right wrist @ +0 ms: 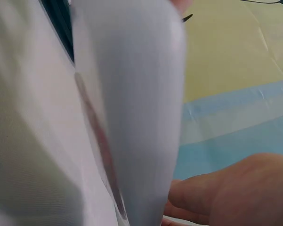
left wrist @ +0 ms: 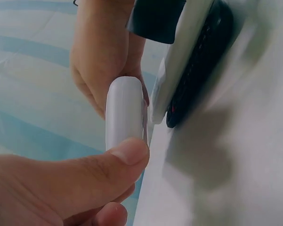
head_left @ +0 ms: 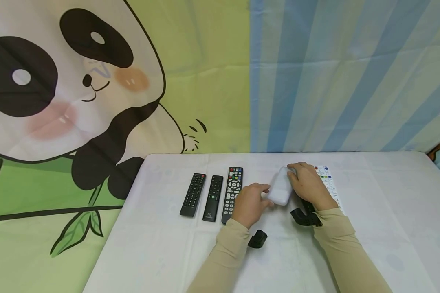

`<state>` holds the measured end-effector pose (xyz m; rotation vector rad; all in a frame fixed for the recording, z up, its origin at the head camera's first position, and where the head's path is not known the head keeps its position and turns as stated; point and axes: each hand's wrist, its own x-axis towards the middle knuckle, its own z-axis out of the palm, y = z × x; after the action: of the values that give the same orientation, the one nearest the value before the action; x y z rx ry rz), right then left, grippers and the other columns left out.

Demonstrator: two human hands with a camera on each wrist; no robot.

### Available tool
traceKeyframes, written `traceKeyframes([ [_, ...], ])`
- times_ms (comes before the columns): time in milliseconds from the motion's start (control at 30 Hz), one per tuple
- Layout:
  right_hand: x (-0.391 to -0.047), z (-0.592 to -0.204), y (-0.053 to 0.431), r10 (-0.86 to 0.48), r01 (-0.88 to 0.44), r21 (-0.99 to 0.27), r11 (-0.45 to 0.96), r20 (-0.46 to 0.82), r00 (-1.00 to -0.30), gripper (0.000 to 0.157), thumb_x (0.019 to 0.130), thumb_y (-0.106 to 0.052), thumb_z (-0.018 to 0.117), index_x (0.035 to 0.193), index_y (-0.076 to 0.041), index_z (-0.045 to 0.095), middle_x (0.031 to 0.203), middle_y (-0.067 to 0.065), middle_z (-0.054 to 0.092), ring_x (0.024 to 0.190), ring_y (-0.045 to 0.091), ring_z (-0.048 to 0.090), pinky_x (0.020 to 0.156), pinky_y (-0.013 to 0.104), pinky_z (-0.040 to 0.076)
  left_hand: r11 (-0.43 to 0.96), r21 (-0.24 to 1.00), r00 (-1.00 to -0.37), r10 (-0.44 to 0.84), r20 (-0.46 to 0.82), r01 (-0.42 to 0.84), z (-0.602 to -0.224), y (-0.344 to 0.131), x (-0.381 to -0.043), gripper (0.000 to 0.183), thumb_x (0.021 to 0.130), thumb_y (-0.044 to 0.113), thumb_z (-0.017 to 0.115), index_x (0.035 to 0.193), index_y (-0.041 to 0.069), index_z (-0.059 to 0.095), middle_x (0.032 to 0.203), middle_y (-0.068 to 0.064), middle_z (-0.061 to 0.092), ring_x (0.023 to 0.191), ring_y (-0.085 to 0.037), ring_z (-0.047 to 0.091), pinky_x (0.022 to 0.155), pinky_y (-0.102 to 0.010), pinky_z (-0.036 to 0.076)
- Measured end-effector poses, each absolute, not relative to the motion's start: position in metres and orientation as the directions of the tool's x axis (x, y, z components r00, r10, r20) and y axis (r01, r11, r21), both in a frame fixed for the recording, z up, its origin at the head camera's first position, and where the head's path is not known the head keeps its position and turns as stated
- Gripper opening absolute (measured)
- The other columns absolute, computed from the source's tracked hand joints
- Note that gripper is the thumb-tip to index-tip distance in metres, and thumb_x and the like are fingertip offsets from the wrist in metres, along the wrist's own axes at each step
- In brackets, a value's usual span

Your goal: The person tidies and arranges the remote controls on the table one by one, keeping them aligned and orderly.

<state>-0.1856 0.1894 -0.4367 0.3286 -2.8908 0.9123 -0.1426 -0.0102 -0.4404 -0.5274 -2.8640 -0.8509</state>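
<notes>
A smooth white remote control with rounded ends is held between both hands over the table. My left hand pinches its near left end, and the thumb lies along the narrow end in the left wrist view. At its far right end, the fingers of my right hand grip it. Its plain side fills much of the right wrist view; no buttons show. Partly covered by the right hand and wrist are a white remote with coloured buttons and a black remote beside it.
Left of the hands, a black remote with a red button, a slim black remote and a longer many-buttoned remote lie in a row on the white-covered table. A printed cloth hangs behind the table's far edge.
</notes>
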Motion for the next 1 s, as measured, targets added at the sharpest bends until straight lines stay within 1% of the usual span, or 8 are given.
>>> traceKeyframes([
  [133, -0.186, -0.437, 0.189, -0.174, -0.224, -0.562, 0.796, 0.142, -0.975, 0.034, 0.104, -0.009, 0.049, 0.129, 0.012, 0.059, 0.130, 0.037, 0.053, 0.122, 0.054, 0.048, 0.101, 0.064, 0.037, 0.763, 0.537, -0.933, 0.295, 0.205, 0.359, -0.437, -0.014, -0.143, 0.043, 0.077, 0.024, 0.088, 0.117, 0.012, 0.076, 0.103, 0.003, 0.075, 0.073, -0.005, 0.062, 0.063, -0.018, 0.047],
  [200, -0.186, -0.436, 0.189, -0.173, -0.224, -0.566, 0.794, 0.143, -0.975, 0.034, 0.104, -0.009, 0.049, 0.129, 0.012, 0.059, 0.130, 0.037, 0.053, 0.122, 0.054, 0.048, 0.101, 0.064, 0.038, 0.749, 0.559, -0.935, 0.291, 0.204, 0.355, -0.436, -0.015, -0.143, 0.041, 0.078, 0.022, 0.087, 0.115, 0.011, 0.076, 0.103, 0.001, 0.075, 0.072, -0.005, 0.062, 0.062, -0.018, 0.046],
  [433, -0.186, -0.436, 0.189, -0.179, -0.233, -0.574, 0.785, 0.150, -0.972, 0.034, 0.104, -0.009, 0.049, 0.129, 0.012, 0.059, 0.130, 0.037, 0.054, 0.122, 0.053, 0.048, 0.101, 0.063, 0.038, 0.742, 0.592, -0.949, 0.262, 0.177, 0.315, -0.435, -0.023, -0.146, 0.034, 0.081, 0.019, 0.085, 0.113, 0.011, 0.077, 0.101, 0.001, 0.076, 0.072, -0.004, 0.062, 0.061, -0.018, 0.046],
  [633, -0.186, -0.435, 0.188, -0.186, -0.238, -0.588, 0.773, 0.149, -0.971, 0.034, 0.104, -0.008, 0.049, 0.129, 0.012, 0.059, 0.130, 0.036, 0.054, 0.122, 0.053, 0.049, 0.101, 0.063, 0.038, 0.715, 0.621, -0.946, 0.272, 0.177, 0.321, -0.433, -0.030, -0.150, 0.034, 0.082, 0.018, 0.084, 0.115, 0.011, 0.077, 0.102, 0.000, 0.075, 0.068, -0.002, 0.057, 0.058, -0.017, 0.044],
  [767, -0.186, -0.435, 0.187, -0.187, -0.239, -0.596, 0.766, 0.150, -0.971, 0.033, 0.104, -0.007, 0.048, 0.129, 0.013, 0.059, 0.130, 0.035, 0.055, 0.123, 0.052, 0.050, 0.101, 0.062, 0.039, 0.691, 0.649, -0.946, 0.277, 0.169, 0.319, -0.432, -0.035, -0.152, 0.033, 0.083, 0.019, 0.083, 0.115, 0.013, 0.077, 0.104, 0.000, 0.075, 0.068, -0.002, 0.055, 0.058, -0.018, 0.044],
  [1000, -0.184, -0.437, 0.186, -0.197, -0.251, -0.607, 0.754, 0.155, -0.968, 0.034, 0.105, -0.007, 0.047, 0.129, 0.013, 0.059, 0.129, 0.036, 0.056, 0.122, 0.052, 0.051, 0.101, 0.062, 0.039, 0.672, 0.673, -0.949, 0.263, 0.174, 0.309, -0.433, -0.042, -0.152, 0.031, 0.084, 0.023, 0.082, 0.113, 0.015, 0.078, 0.106, 0.001, 0.075, 0.071, -0.002, 0.056, 0.059, -0.018, 0.045],
])
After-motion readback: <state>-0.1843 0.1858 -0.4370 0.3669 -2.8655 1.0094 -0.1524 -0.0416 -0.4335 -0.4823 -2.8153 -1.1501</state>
